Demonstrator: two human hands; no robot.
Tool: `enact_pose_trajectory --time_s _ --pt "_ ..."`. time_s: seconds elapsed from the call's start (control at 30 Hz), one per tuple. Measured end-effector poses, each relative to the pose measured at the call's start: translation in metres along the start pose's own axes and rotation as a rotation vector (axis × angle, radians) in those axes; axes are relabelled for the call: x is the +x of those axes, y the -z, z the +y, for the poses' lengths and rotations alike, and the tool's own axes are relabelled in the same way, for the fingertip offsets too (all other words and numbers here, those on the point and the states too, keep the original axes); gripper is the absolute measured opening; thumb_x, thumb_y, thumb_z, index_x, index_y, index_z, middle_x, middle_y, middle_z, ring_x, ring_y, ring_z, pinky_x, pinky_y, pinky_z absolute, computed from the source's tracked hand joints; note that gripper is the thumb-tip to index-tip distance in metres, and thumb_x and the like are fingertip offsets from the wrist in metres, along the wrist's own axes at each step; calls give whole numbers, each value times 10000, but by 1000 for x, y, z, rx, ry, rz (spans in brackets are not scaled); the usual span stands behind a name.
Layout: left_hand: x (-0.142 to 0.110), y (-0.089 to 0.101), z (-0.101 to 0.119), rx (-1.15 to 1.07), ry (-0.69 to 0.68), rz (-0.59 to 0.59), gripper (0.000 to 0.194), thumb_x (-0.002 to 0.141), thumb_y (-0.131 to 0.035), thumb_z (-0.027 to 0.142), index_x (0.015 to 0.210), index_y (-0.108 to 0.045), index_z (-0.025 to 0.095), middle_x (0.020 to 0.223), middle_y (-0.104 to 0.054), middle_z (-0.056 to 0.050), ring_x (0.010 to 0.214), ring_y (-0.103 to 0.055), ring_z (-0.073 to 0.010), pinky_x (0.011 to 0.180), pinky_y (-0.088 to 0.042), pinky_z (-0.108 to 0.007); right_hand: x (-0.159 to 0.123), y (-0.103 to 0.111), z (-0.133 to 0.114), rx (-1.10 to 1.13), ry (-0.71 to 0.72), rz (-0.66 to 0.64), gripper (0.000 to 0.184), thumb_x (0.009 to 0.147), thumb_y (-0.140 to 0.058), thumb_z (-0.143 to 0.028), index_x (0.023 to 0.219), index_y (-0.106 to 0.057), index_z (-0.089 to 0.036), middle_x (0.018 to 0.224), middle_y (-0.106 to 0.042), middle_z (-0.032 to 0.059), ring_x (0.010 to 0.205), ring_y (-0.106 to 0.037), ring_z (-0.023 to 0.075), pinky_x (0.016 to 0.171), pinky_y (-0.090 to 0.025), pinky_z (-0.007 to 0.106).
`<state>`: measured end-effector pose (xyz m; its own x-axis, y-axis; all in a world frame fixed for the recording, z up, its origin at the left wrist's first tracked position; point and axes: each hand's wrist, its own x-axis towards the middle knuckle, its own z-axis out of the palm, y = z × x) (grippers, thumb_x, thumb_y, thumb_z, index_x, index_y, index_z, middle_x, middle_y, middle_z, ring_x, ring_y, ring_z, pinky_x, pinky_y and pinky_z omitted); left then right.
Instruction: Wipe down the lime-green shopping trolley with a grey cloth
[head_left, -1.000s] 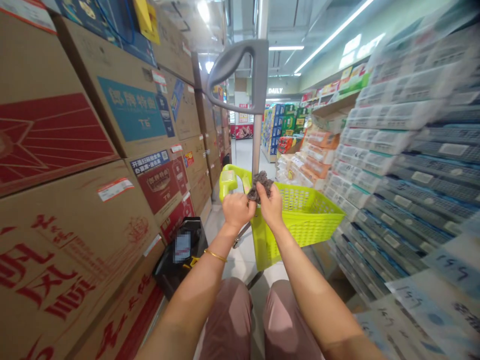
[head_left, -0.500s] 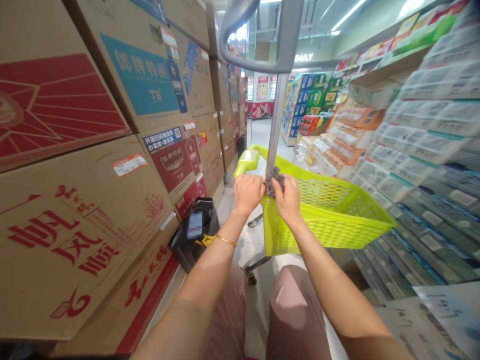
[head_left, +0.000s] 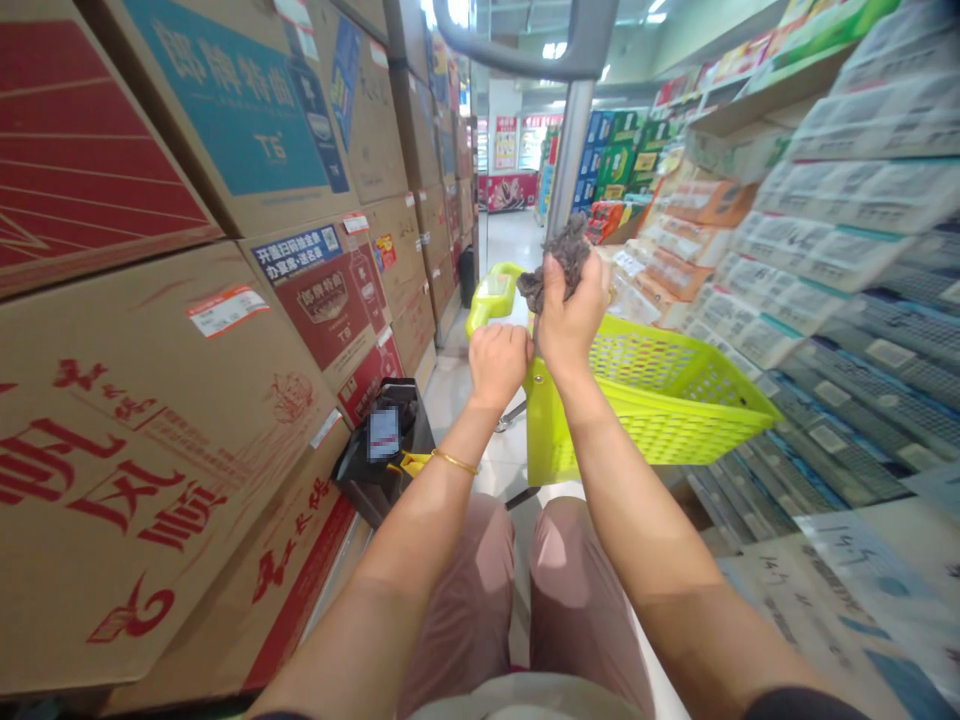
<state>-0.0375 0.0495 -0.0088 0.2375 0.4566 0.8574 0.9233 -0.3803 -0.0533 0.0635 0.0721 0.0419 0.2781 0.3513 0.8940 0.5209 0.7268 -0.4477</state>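
My right hand (head_left: 571,318) is closed around a crumpled grey-brown cloth (head_left: 564,262), raised in front of the grey metal pole (head_left: 579,140) of a shopping cart. Lower and to its left, my left hand (head_left: 498,362) is wrapped over the near end of the cart's lime-green handle (head_left: 496,287), by the basket corner. The exact grip is hidden under the fingers. The cart's lime-green perforated basket (head_left: 660,400) extends to the right of both hands. Above them, a grey loop (head_left: 517,58) tops the pole.
Stacked cardboard cartons (head_left: 142,400) line the left side. At their foot stands a black bin or bag (head_left: 381,470) with something yellow on it. Stacked packaged goods (head_left: 817,260) rise close on the right. A tiled aisle (head_left: 510,235) runs ahead between them.
My right hand has lifted the cloth up off the area by the basket corner and pole base. My left hand keeps its place on the cart. The view has shifted slightly.
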Motion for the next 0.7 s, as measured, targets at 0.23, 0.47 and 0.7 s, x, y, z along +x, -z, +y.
enact_pose_trajectory --time_s 0.23,0.47,0.7 --pt "0 1 1 -59 57 -54 257 913 -382 247 727 -546 180 706 -590 -64 763 -532 -213 721 -319 -361 -37 11 -4 -39 -147 -64 392 892 -379 -486 1130 -516 -207 1074 -549 93 1079 -497 213 959 -385 433" --pt "-3 5 -1 -38 37 -37 253 912 -386 247 735 -558 189 688 -590 -54 740 -533 -208 702 -321 -361 -62 28 -2 -47 -242 -200 310 873 -442 -424 990 -585 -174 955 -624 93 930 -542 192 866 -430 359" --pt "-4 5 4 8 1 -10 243 896 -406 234 709 -551 182 663 -577 -49 717 -524 -204 677 -312 -356 -8 16 -16 9 -198 -72 388 871 -422 -484 1105 -531 -193 1046 -605 95 1015 -527 209 910 -410 392"
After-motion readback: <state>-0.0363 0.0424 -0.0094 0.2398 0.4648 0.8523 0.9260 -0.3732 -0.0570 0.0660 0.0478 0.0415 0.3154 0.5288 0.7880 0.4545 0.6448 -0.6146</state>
